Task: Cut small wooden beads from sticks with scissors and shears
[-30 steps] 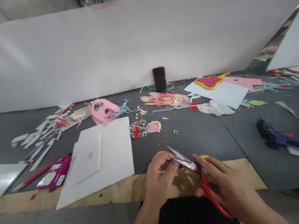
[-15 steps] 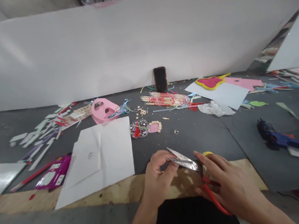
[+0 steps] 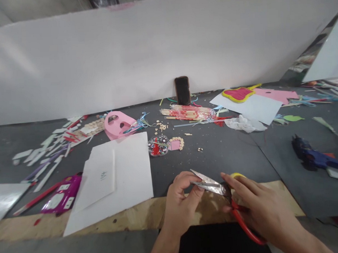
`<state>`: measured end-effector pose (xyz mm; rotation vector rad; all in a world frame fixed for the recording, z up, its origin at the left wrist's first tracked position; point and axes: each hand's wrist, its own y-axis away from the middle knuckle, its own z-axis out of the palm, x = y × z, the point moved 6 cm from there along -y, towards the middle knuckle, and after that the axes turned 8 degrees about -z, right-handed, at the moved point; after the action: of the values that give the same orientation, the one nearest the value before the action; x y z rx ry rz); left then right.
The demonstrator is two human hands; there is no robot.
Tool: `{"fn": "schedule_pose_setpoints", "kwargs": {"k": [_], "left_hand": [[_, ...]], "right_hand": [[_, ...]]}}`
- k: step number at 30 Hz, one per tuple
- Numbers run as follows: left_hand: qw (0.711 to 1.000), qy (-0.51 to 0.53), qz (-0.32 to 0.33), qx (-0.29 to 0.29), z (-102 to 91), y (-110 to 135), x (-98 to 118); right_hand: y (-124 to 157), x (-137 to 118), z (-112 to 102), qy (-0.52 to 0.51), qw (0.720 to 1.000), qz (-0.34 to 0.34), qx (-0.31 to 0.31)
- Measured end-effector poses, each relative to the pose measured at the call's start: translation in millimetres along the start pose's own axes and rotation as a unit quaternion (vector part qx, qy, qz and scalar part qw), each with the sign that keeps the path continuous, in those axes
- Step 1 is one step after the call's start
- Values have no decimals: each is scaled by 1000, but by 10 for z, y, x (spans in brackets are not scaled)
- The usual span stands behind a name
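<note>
My right hand (image 3: 260,199) grips the red-and-yellow handles of a pair of scissors (image 3: 213,187). Their metal blades are parted and point left. At the blade tips my left hand (image 3: 180,202) is closed in a pinch; whatever is between its thumb and forefinger is too small to make out. Beyond the hands lies a small pink card (image 3: 174,144) edged with pale beads or cut bits. It touches a clear round case (image 3: 158,145) of beads and sequins. Small pale pieces (image 3: 162,126) are scattered on the dark tabletop behind.
A smartphone (image 3: 182,90) leans against the white board. Bundled sticks in plastic (image 3: 189,112) lie before it. White sheets (image 3: 123,180) and a purple packet (image 3: 62,194) are at left, a pink cutout (image 3: 120,125) behind. A blue glue-gun-like tool (image 3: 316,153) lies right.
The view has shifted slightly, and both hands appear a little lower and to the right. The scissors stay parted near the pinching left fingers.
</note>
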<state>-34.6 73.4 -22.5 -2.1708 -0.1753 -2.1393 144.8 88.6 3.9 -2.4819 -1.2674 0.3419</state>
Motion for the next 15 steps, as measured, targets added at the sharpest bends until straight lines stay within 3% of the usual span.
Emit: {"fn": "schedule_pose_setpoints", "kwargs": {"k": [5, 15], "left_hand": [[999, -31, 8, 14, 4, 20, 2], [982, -158, 25, 98, -36, 62, 24]], "right_hand": [[5, -35, -11, 4, 999, -37, -1], [23, -41, 53, -22, 999, -10, -28]]}}
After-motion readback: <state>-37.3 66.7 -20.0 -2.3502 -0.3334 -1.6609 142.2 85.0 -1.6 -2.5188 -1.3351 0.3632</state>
